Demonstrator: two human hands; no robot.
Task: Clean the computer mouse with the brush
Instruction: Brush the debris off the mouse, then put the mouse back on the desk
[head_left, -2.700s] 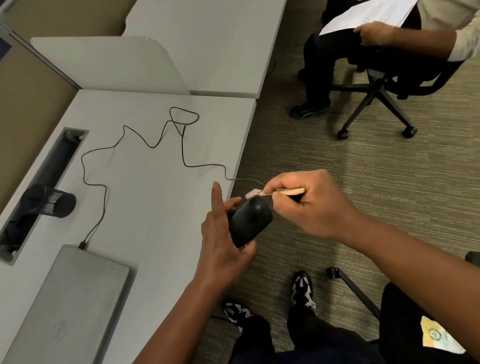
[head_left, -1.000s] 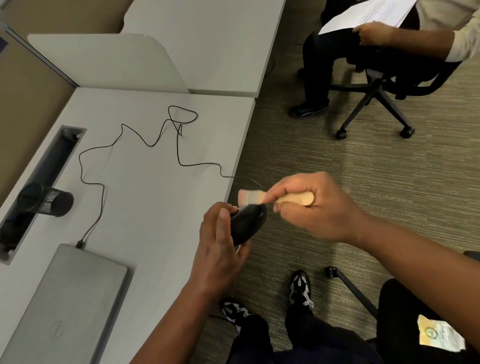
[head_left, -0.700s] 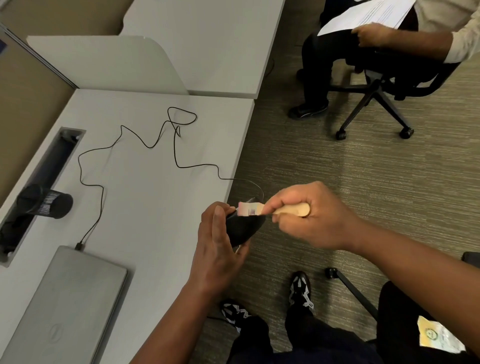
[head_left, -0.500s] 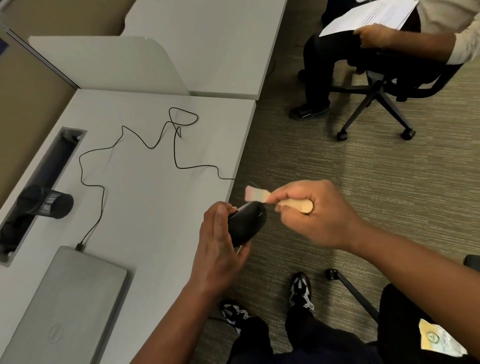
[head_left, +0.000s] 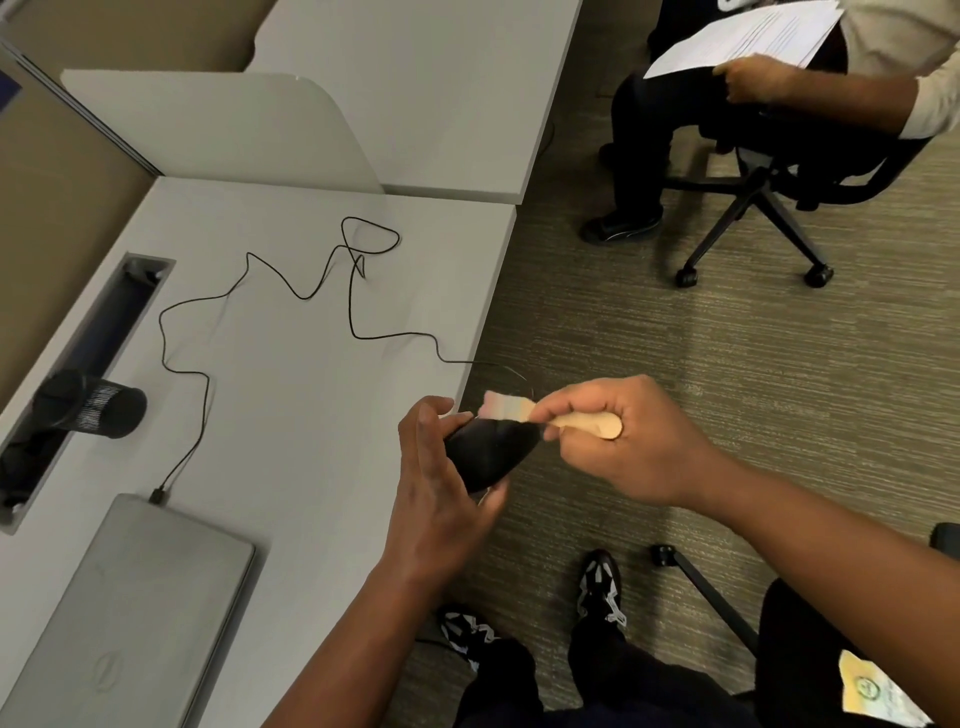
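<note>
A black computer mouse (head_left: 491, 451) is held in the air just past the desk's right edge, gripped from the left by my left hand (head_left: 436, 493). My right hand (head_left: 623, 441) is closed around the wooden handle of a small brush (head_left: 550, 415). Its pale bristles lie against the top front of the mouse. The mouse's thin black cable (head_left: 353, 317) trails across the desk in loops to a closed grey laptop (head_left: 124, 618).
The light grey desk (head_left: 291, 415) has a cable slot (head_left: 88, 358) on the left with a black mesh cup (head_left: 98, 408) beside it. A white divider (head_left: 218, 130) stands at the back. A seated person (head_left: 769, 104) on a wheeled chair is at the top right. My feet are on the carpet below.
The brush has swept back and forth over the front of the mouse. My left hand's fingers have curled around the mouse, which stays at the same spot by the desk edge.
</note>
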